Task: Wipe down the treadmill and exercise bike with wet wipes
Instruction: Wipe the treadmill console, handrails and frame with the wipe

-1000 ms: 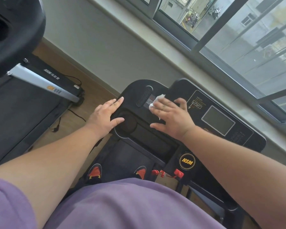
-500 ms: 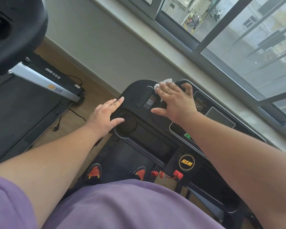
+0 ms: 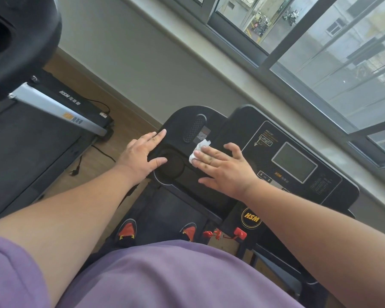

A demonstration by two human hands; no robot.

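The right hand lies flat with spread, straight fingers, its grip open, and presses a crumpled white wet wipe onto the black treadmill console, left of the display screen. The left hand also rests open and flat on the console's left edge, beside a round cup recess.
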